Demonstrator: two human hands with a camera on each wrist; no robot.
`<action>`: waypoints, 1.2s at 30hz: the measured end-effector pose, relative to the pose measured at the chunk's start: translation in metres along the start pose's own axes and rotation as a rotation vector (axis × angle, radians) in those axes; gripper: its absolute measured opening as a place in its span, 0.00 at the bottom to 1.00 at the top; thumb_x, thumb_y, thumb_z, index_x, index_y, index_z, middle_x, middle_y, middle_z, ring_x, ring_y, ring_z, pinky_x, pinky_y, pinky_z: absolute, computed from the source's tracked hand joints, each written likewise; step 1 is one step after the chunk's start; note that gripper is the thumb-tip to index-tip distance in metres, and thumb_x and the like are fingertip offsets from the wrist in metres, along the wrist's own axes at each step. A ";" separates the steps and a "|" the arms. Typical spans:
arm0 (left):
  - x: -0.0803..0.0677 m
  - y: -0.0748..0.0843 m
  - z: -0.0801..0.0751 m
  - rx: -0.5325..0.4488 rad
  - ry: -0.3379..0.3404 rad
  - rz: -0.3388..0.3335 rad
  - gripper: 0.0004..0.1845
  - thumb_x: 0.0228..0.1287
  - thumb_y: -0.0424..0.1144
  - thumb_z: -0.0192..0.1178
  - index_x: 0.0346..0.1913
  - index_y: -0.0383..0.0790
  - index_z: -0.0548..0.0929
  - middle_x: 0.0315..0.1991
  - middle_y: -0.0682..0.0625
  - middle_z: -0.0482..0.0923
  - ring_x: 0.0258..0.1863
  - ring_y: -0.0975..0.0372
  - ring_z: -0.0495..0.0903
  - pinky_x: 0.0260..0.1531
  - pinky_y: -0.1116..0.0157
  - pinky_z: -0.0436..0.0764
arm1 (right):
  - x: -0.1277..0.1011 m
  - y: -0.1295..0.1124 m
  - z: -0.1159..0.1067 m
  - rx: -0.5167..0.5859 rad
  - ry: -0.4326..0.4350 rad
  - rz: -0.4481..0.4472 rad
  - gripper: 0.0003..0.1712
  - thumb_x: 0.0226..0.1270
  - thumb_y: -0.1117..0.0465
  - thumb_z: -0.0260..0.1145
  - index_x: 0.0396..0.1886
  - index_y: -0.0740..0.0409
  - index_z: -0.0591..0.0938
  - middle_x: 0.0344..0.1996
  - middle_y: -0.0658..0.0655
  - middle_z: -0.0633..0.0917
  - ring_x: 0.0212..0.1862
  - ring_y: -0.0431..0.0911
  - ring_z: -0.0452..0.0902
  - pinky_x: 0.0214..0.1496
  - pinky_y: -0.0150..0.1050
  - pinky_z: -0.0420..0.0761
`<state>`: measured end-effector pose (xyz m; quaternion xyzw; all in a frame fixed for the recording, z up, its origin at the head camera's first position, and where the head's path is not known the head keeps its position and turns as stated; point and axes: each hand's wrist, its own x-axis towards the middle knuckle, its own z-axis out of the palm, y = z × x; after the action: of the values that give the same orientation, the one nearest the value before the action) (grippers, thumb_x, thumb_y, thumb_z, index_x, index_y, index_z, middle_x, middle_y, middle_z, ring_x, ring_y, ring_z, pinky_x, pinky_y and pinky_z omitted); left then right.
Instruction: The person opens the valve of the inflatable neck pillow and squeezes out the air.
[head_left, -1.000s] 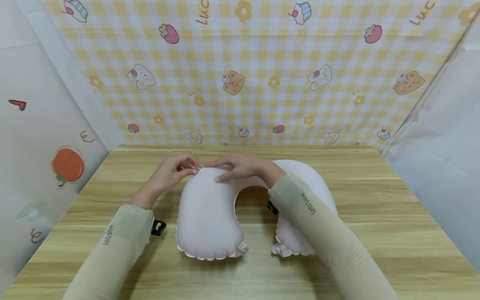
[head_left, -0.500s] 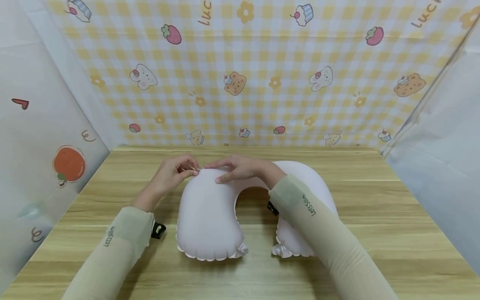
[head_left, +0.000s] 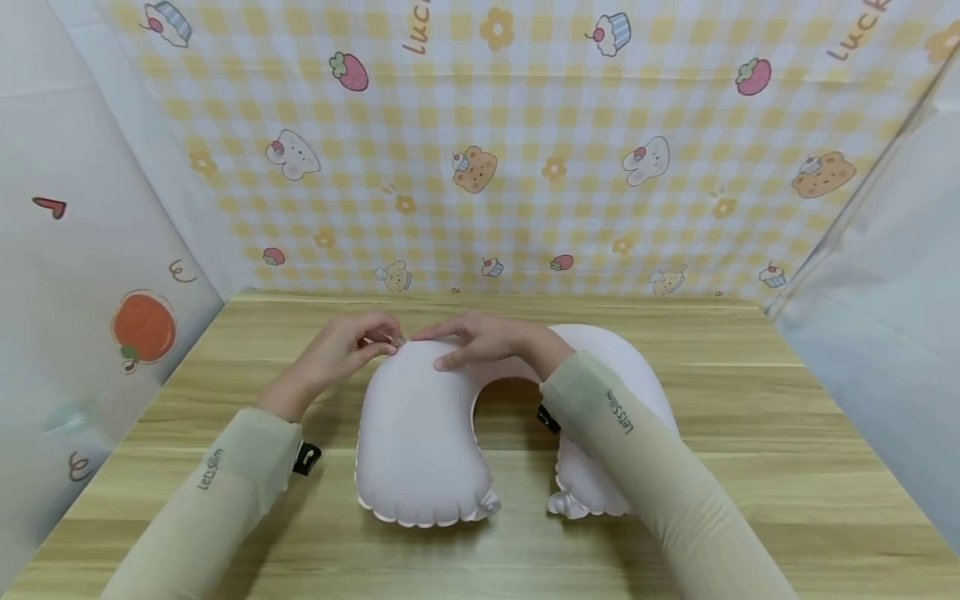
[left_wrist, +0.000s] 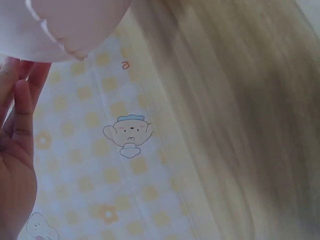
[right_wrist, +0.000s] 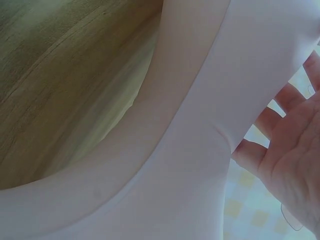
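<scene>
Wooden tabletop (head_left: 750, 433) under us, boxed in by a yellow checked backdrop (head_left: 525, 167) printed with bears and cupcakes, and pale side panels left and right. We have a pale pink U-shaped inflatable neck pillow (head_left: 420, 433) lying flat mid-table, its two scalloped ends pointing toward us, the curve away.

Hard to read just now: our left hand (head_left: 341, 354) sits at the far left top of the pillow, fingers curled, thumb and fingertips pinched on something tiny at the seam. It is too small to name, and our own fingers cover it. The left wrist view gives only a scalloped pillow edge (left_wrist: 55, 35), a sliver of palm and blurred wood. Our right forearm hides much of the pillow's right lobe, and the right wrist view is nearly filled by pink fabric (right_wrist: 200, 150).

Our right hand (head_left: 480, 340) lies across the pillow's top, fingers fairly straight and pressing on the surface, gripping nothing.

Room to move: bare wood on both sides and in front of the pillow, a narrower strip behind it before the backdrop. A small black clip (head_left: 306, 457) shows at our left sleeve.

The pillow looks plump, smooth and matte.
</scene>
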<state>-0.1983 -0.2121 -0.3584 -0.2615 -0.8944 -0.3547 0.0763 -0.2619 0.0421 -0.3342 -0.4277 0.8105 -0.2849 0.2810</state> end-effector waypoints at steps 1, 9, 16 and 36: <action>0.000 0.000 0.001 0.012 0.016 0.011 0.07 0.60 0.29 0.67 0.40 0.42 0.83 0.36 0.48 0.87 0.38 0.54 0.88 0.33 0.68 0.82 | 0.000 0.000 0.000 0.001 -0.001 0.001 0.33 0.69 0.48 0.65 0.73 0.40 0.70 0.73 0.52 0.70 0.75 0.48 0.62 0.76 0.52 0.62; -0.004 -0.001 0.009 0.052 0.124 0.047 0.08 0.58 0.28 0.69 0.38 0.43 0.83 0.34 0.49 0.89 0.34 0.58 0.87 0.29 0.69 0.83 | 0.001 0.000 0.000 -0.001 0.004 -0.003 0.34 0.70 0.48 0.65 0.74 0.41 0.69 0.73 0.53 0.70 0.75 0.49 0.61 0.76 0.53 0.62; -0.005 -0.001 0.013 0.058 0.191 0.055 0.06 0.59 0.28 0.68 0.35 0.42 0.82 0.34 0.47 0.89 0.32 0.57 0.87 0.28 0.69 0.84 | 0.001 0.001 -0.002 -0.003 0.011 0.013 0.34 0.69 0.48 0.65 0.74 0.40 0.69 0.73 0.52 0.70 0.75 0.48 0.62 0.76 0.52 0.63; -0.016 0.011 -0.002 -0.107 -0.181 -0.215 0.23 0.70 0.48 0.61 0.62 0.41 0.76 0.60 0.43 0.79 0.62 0.47 0.78 0.58 0.47 0.80 | 0.002 -0.003 -0.002 -0.026 -0.046 0.026 0.36 0.69 0.48 0.66 0.75 0.39 0.67 0.73 0.51 0.69 0.75 0.47 0.62 0.77 0.52 0.62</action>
<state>-0.1789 -0.2139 -0.3554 -0.1987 -0.9003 -0.3830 -0.0573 -0.2623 0.0397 -0.3313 -0.4273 0.8130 -0.2606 0.2975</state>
